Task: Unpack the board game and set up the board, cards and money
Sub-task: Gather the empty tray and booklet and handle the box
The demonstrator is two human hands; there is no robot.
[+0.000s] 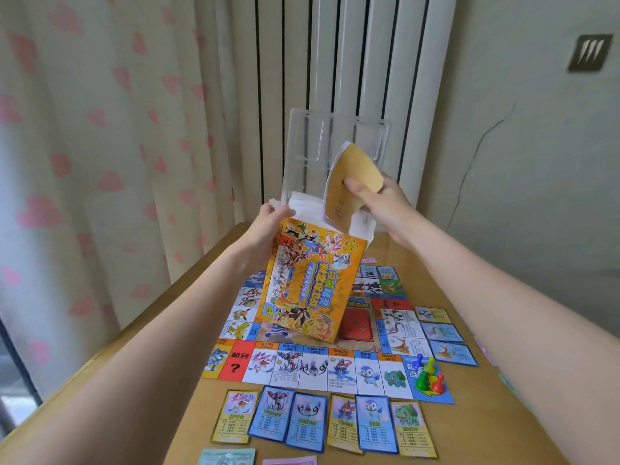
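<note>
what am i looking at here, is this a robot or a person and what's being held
No robot: a person, filmed by one camera worn on the head, looking down at both arms. The left hand holds the orange game box upright, with a clear plastic tray sticking out of its top. The right hand pinches a tan stack of cards at the box's opening. Below, on the wooden table, lie the game board, a row of property cards and coloured pawns.
</note>
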